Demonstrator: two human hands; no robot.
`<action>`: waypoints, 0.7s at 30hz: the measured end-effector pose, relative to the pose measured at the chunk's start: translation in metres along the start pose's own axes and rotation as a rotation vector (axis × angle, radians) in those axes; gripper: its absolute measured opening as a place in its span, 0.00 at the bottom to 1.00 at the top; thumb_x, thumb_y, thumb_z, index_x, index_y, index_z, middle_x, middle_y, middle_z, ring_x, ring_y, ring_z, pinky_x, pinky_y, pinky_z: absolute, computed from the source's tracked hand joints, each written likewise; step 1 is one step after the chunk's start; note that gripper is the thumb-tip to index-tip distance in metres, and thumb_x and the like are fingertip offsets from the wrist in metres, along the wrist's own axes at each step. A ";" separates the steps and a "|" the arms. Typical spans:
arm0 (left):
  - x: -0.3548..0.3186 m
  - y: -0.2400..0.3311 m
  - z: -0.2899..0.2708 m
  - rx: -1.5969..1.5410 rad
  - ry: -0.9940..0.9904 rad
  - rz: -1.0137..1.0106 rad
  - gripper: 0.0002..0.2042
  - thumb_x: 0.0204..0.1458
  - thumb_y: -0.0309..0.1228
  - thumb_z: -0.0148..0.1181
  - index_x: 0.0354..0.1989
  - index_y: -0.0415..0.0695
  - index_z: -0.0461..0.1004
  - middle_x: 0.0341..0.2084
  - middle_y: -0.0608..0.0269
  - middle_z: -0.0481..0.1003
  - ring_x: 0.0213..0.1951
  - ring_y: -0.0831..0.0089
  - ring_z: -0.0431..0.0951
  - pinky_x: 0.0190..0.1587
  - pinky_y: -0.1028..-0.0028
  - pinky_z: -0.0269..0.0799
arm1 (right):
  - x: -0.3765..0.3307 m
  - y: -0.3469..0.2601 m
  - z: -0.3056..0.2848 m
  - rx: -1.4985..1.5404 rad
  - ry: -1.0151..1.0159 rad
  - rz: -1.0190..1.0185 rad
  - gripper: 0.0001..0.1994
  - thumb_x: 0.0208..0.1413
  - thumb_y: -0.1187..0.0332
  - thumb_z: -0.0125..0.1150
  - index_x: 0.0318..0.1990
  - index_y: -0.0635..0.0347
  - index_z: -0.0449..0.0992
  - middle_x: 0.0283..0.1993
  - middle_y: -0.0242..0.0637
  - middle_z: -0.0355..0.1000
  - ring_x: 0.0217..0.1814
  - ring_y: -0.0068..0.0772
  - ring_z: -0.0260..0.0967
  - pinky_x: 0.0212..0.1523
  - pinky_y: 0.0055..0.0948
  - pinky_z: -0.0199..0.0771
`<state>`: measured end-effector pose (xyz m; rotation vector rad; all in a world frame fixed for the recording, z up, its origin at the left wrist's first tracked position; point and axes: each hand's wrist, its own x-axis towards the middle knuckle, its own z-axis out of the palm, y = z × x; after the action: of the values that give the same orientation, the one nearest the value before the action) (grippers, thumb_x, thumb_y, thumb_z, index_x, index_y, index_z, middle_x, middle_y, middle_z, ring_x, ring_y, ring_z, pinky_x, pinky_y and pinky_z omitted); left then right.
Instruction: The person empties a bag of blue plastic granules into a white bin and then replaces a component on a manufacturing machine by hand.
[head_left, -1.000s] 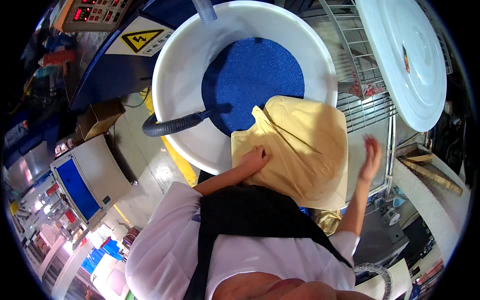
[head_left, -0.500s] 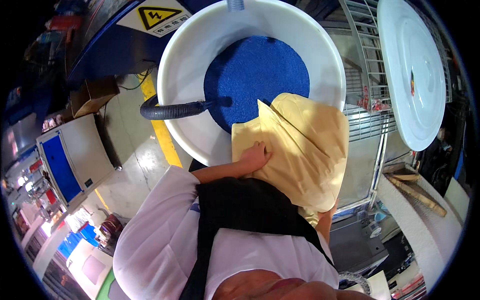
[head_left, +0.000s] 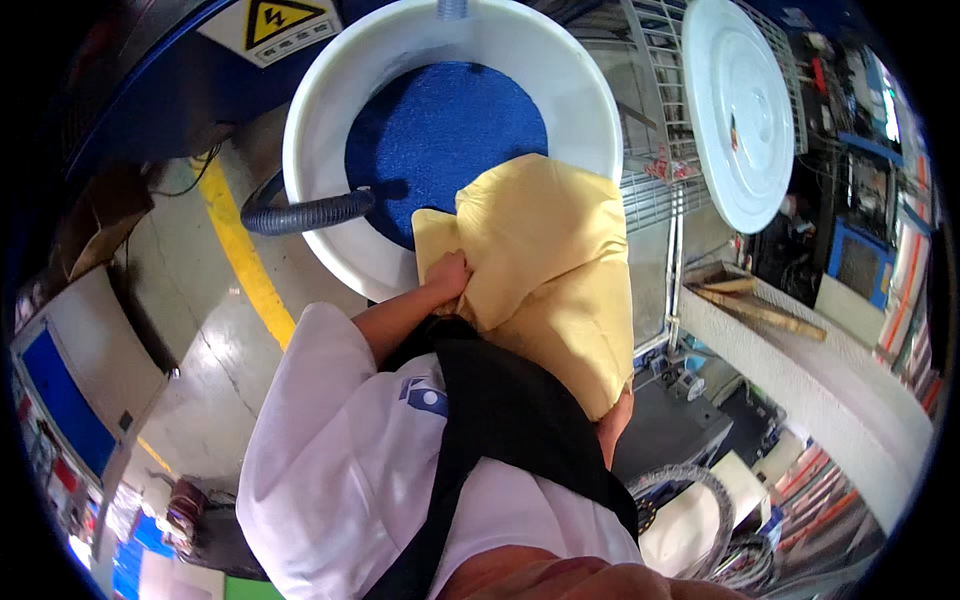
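The yellow sack (head_left: 545, 265) lies over the white tub's (head_left: 318, 150) near-right rim, long axis running near to far, far end pointing above the blue fill (head_left: 440, 130). The left grip (head_left: 447, 275) clamps its left edge; the right grip (head_left: 615, 425) (partly hidden) touches its near-right corner, closure I cannot tell.

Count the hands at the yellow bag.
2: the left hand on the left side of the yellow bag, the right hand at its lower right corner, partly hidden.
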<state>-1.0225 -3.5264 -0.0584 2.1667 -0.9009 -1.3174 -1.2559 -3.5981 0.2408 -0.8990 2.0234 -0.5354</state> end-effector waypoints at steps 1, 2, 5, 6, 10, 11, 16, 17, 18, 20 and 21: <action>0.001 0.003 -0.010 -0.050 0.034 0.024 0.12 0.48 0.37 0.51 0.33 0.41 0.69 0.33 0.48 0.72 0.34 0.50 0.73 0.35 0.59 0.69 | -0.004 0.009 0.003 0.170 -0.049 -0.038 0.20 0.56 0.62 0.45 0.51 0.68 0.64 0.45 0.46 0.68 0.43 0.36 0.67 0.43 0.32 0.66; 0.004 0.010 -0.020 -0.114 0.072 0.040 0.11 0.48 0.36 0.51 0.32 0.41 0.69 0.32 0.48 0.72 0.33 0.51 0.73 0.34 0.59 0.68 | -0.009 0.009 0.001 0.096 -0.075 -0.096 0.20 0.56 0.62 0.46 0.51 0.69 0.64 0.45 0.46 0.68 0.43 0.35 0.67 0.44 0.31 0.66; -0.010 0.041 -0.058 -0.237 0.221 0.212 0.07 0.47 0.31 0.52 0.31 0.41 0.68 0.26 0.51 0.71 0.30 0.54 0.73 0.29 0.60 0.67 | -0.024 -0.015 0.024 -0.045 -0.162 -0.206 0.22 0.56 0.62 0.48 0.52 0.72 0.63 0.46 0.46 0.67 0.45 0.33 0.66 0.47 0.28 0.63; -0.024 0.052 -0.070 -0.295 0.180 0.324 0.07 0.47 0.31 0.53 0.31 0.41 0.68 0.25 0.52 0.71 0.29 0.55 0.73 0.29 0.61 0.67 | -0.017 -0.011 0.026 -0.049 -0.181 -0.224 0.24 0.56 0.62 0.49 0.53 0.75 0.62 0.46 0.46 0.67 0.46 0.33 0.65 0.49 0.27 0.62; -0.106 0.102 -0.131 -0.322 -0.013 0.662 0.10 0.44 0.32 0.60 0.34 0.43 0.70 0.24 0.59 0.69 0.26 0.65 0.71 0.28 0.69 0.67 | -0.041 -0.040 0.063 -0.067 -0.254 -0.294 0.28 0.55 0.60 0.52 0.54 0.78 0.58 0.45 0.49 0.69 0.47 0.31 0.64 0.49 0.26 0.62; -0.117 0.103 -0.132 -0.291 -0.067 0.725 0.12 0.43 0.32 0.62 0.35 0.44 0.70 0.25 0.62 0.69 0.24 0.69 0.70 0.27 0.73 0.67 | -0.044 -0.040 0.068 -0.199 -0.234 -0.398 0.27 0.54 0.60 0.52 0.54 0.76 0.59 0.41 0.48 0.70 0.44 0.29 0.65 0.46 0.26 0.64; -0.125 0.120 -0.120 -0.157 -0.283 0.753 0.37 0.34 0.46 0.68 0.53 0.42 0.60 0.31 0.57 0.70 0.30 0.60 0.73 0.33 0.65 0.70 | -0.067 -0.053 0.086 -0.351 -0.348 -0.481 0.24 0.53 0.54 0.53 0.47 0.68 0.63 0.26 0.49 0.70 0.31 0.37 0.70 0.32 0.33 0.67; -0.127 0.129 -0.116 -0.161 -0.349 0.708 0.42 0.33 0.51 0.68 0.55 0.42 0.57 0.34 0.55 0.71 0.32 0.55 0.75 0.34 0.61 0.71 | -0.067 -0.048 0.086 -0.348 -0.367 -0.485 0.24 0.53 0.53 0.53 0.45 0.67 0.64 0.25 0.49 0.69 0.29 0.41 0.71 0.30 0.35 0.67; -0.129 0.138 -0.107 -0.095 -0.362 0.699 0.43 0.32 0.52 0.68 0.56 0.42 0.56 0.35 0.53 0.71 0.34 0.54 0.75 0.35 0.61 0.70 | -0.063 -0.044 0.082 -0.346 -0.426 -0.455 0.24 0.52 0.52 0.53 0.45 0.66 0.64 0.26 0.50 0.69 0.31 0.44 0.70 0.31 0.36 0.67; -0.132 0.155 -0.089 0.034 -0.385 0.682 0.46 0.30 0.53 0.68 0.56 0.42 0.54 0.37 0.50 0.71 0.36 0.52 0.75 0.37 0.60 0.70 | -0.052 -0.030 0.073 -0.342 -0.546 -0.397 0.24 0.51 0.50 0.53 0.44 0.64 0.63 0.28 0.53 0.69 0.33 0.52 0.70 0.32 0.37 0.68; -0.132 0.161 -0.084 0.136 -0.415 0.624 0.43 0.31 0.51 0.68 0.55 0.42 0.56 0.35 0.48 0.71 0.37 0.51 0.74 0.39 0.60 0.69 | -0.047 -0.021 0.072 -0.333 -0.549 -0.392 0.25 0.50 0.48 0.53 0.43 0.63 0.63 0.29 0.53 0.70 0.35 0.55 0.70 0.34 0.39 0.68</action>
<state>-1.0391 -3.5384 0.1651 1.5030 -1.6986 -1.4062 -1.1694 -3.5790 0.2387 -1.4781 1.4573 -0.1236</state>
